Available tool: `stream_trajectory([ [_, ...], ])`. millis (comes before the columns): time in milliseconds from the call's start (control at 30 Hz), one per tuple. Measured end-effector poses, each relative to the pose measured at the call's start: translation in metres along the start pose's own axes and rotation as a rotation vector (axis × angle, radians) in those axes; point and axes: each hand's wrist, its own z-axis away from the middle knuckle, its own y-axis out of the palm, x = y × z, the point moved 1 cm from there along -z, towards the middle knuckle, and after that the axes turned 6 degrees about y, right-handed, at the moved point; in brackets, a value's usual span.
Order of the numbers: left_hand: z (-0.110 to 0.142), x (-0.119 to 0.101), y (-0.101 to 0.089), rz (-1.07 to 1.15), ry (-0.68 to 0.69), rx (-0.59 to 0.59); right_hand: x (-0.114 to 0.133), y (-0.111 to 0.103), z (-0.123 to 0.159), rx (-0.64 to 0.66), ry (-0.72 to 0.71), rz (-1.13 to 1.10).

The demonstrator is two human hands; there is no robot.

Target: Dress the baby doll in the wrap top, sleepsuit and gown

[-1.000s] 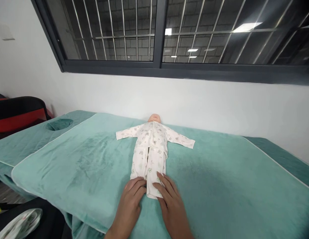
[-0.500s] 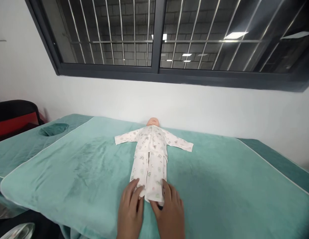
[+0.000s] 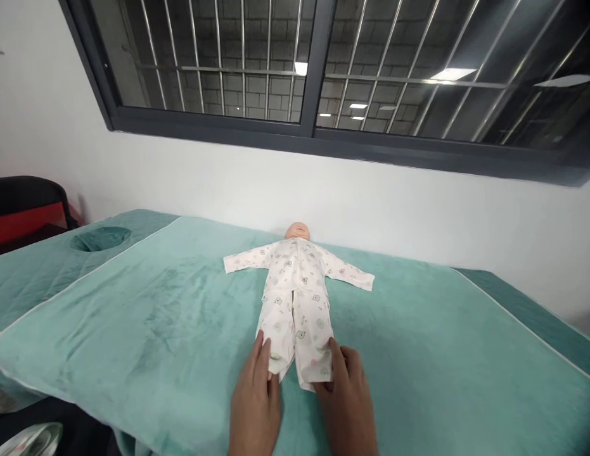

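Observation:
A baby doll [image 3: 297,230] lies on its back, its head close to the wall. It wears a white printed top [image 3: 295,263] with the sleeves spread to both sides, and white printed trousers [image 3: 312,323] with the legs pointing towards me. My left hand [image 3: 256,396] is closed at the hem of the left trouser leg, fingers on its outer side. At the other hem my right hand [image 3: 346,392] grips the right leg, thumb under the cloth and fingers along the outer edge. The doll's feet are hidden.
The doll rests on a bed with a green cover [image 3: 156,316], which has a round hole [image 3: 102,238] at the left. A barred window [image 3: 304,130] sits in the white wall behind. A black and red chair [image 3: 28,206] stands at the far left.
Both hands have moved slightly apart, and the trouser legs are spread a little wider at the hems. The view has shifted and tilted a little.

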Motion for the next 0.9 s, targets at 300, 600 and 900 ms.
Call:
stream_trajectory([
  [300,0.004,0.005,0.001,-0.077,0.081,-0.03,-0.015,0.01,0.009,0.01,-0.03,-0.063],
  [600,0.006,0.002,0.002,-0.158,0.209,-0.086,-0.013,0.005,0.015,0.005,-0.081,-0.028],
  [900,0.005,-0.005,0.001,-0.203,0.253,-0.096,-0.015,0.005,0.014,0.071,-0.061,0.006],
])
